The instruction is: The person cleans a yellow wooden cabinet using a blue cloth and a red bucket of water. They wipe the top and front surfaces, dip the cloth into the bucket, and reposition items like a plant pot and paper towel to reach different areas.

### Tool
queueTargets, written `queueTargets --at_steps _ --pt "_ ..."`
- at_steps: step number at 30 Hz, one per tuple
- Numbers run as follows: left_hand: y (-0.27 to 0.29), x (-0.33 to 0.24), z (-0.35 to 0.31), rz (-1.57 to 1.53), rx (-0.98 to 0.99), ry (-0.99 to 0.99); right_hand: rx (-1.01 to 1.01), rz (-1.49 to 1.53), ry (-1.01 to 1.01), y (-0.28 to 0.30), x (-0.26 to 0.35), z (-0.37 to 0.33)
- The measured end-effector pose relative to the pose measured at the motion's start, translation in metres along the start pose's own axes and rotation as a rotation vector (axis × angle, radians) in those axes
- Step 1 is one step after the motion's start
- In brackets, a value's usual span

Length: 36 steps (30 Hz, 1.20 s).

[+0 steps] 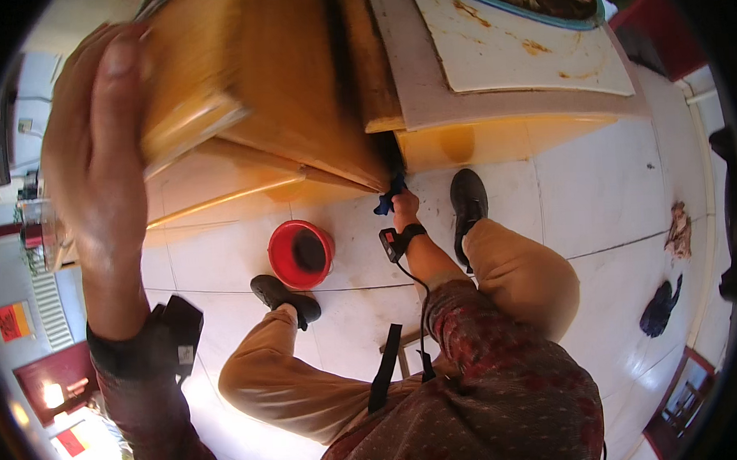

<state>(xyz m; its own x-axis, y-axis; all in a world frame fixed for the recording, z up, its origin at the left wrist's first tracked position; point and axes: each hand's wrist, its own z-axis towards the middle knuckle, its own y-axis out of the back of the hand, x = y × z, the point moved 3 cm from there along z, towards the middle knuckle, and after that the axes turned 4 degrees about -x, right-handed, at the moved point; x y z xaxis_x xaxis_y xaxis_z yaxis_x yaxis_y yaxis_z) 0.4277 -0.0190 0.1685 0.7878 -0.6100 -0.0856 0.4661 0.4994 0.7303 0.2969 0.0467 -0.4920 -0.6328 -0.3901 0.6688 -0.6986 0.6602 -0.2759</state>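
Close on the left, my left hand (102, 151) grips the side edge of a yellow wooden furniture piece (289, 110), which stands tilted. Its fingers are mostly hidden behind the edge. Lower down and farther off, my right hand (406, 205) is closed round a dark blue cloth (390, 194). That cloth sits at the bottom of a dark narrow gap, between the tilted piece and a yellow wooden cabinet (496, 142) to its right. How far the cloth reaches into the gap is hidden.
A red bucket (302, 253) with dark contents stands on the white tiled floor (362, 263) between my left foot and the furniture. A stained white board (525, 42) lies on the right cabinet. Crumpled brown cloth (678, 230) and a dark bag-like item (660, 309) lie far right.
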Motion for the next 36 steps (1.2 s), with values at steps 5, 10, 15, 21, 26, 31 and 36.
queueTargets --at_steps 5,10,15,21,26,31,36 --pt "-0.003 0.001 0.0 -0.113 0.029 0.164 -0.029 0.227 -0.019 -0.003 0.024 -0.077" --pt "0.005 -0.023 0.004 0.0 -0.189 -0.046 0.561 0.033 -0.172 -0.05 0.073 -0.204" --pt "0.05 -0.036 -0.024 -0.03 -0.416 -0.13 0.58 -0.223 -0.17 -0.059 0.112 -0.283" --pt "0.042 -0.048 -0.191 -0.225 -0.234 0.326 0.432 -0.125 -0.158 -0.024 0.129 -0.322" --pt "-0.036 -0.076 -0.352 -0.525 0.156 0.814 0.801 -0.02 -0.295 -0.021 0.11 -0.357" --pt "-0.055 -0.08 -0.446 -0.882 0.258 1.319 0.816 -0.415 -0.41 -0.002 0.092 -0.367" --pt "-0.065 -0.073 -0.467 -0.725 0.276 1.286 0.817 -0.648 -0.337 0.0 0.073 -0.363"
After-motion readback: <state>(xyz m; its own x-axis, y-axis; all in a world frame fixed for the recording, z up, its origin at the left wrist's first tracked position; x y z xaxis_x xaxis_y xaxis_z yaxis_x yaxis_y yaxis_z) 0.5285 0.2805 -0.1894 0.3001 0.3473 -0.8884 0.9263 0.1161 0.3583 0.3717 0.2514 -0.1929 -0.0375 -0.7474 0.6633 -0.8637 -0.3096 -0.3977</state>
